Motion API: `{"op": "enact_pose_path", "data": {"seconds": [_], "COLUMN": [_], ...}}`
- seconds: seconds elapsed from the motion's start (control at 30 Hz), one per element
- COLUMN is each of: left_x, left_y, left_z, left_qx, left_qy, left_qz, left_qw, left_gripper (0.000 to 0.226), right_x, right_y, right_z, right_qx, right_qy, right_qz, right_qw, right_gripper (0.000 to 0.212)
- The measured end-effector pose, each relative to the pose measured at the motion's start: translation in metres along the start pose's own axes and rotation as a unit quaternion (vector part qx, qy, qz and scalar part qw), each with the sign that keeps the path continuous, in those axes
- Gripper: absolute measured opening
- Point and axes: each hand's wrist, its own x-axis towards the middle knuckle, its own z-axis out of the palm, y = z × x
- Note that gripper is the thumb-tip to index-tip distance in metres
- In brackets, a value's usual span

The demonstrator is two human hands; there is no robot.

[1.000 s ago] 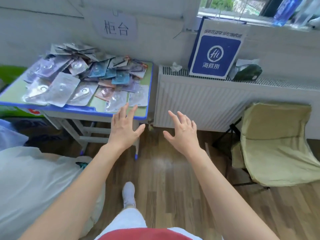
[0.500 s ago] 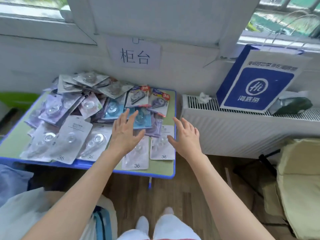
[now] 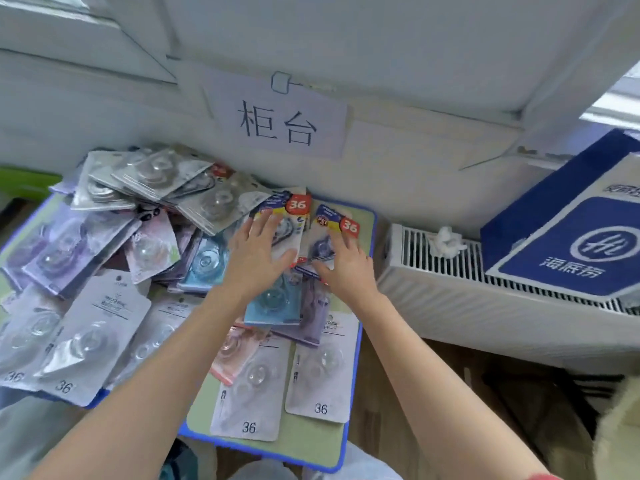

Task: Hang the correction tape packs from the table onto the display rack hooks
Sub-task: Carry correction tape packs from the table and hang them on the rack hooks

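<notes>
Fingers [image 3: 268, 221] of my left hand [image 3: 254, 263] now lie straight and spread across a colour-printed correction tape pack [image 3: 292, 206] with a red 36 sticker. Those of my right hand [image 3: 346, 270] rest, only lightly bent, on the second colour-printed pack [image 3: 332, 220] just beside it. Neither hand has closed on anything. The right thumb sits at the lower edge of its pack, but I cannot tell whether it has slipped underneath.

A second ago both hands hung open in the air over the floor, short of the table [image 3: 351, 393]. Half a second ago they were above the near white packs [image 3: 320, 368]. Since then I have stepped in and reached past those to the far right corner, so this contact is new.

The two packs lie on top of the heap [image 3: 145, 209], overlapping a pale blue pack [image 3: 273, 306] by my left wrist, close to the wall under the handwritten paper sign [image 3: 277, 123]. Silver, lilac and white cards cover most of the table top. To the right, a blue paper bag [image 3: 571, 237] stands on the white radiator [image 3: 485, 306].

I judge the approach finished and the pick only beginning: nothing is lifted, nothing hung. The display rack is out of view, so once I have a grip I expect to turn away to find the hooks. These flat, slick cards will probably need a thumb worked under an edge before they come up cleanly.
</notes>
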Motion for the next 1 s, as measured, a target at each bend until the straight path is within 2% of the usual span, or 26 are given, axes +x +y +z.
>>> {"op": "enact_pose_path", "data": {"seconds": [0.2, 0.37, 0.47, 0.7, 1.0], "left_x": [0.036, 0.04, 0.033, 0.019, 0.012], "left_y": [0.004, 0.0, 0.001, 0.007, 0.01], "left_z": [0.012, 0.021, 0.027, 0.036, 0.035], "left_qx": [0.005, 0.012, 0.028, 0.064, 0.048], "left_qy": [-0.043, -0.019, -0.012, -0.011, -0.019], "left_qz": [-0.078, -0.074, -0.07, -0.089, -0.099], "left_qw": [0.996, 0.997, 0.997, 0.994, 0.994], "left_gripper": [0.075, 0.072, 0.076, 0.091, 0.088], "right_x": [0.036, 0.032, 0.024, 0.008, 0.007], "right_y": [0.006, 0.019, 0.029, 0.022, 0.015], "right_z": [0.014, 0.013, 0.014, 0.028, 0.028], "right_qx": [-0.023, 0.014, 0.013, -0.047, -0.019], "right_qy": [-0.067, -0.052, -0.045, -0.019, -0.07], "right_qz": [0.011, 0.008, 0.01, 0.058, 0.102], "right_qw": [0.997, 0.999, 0.999, 0.997, 0.992], "right_gripper": [0.081, 0.069, 0.064, 0.075, 0.082]}}
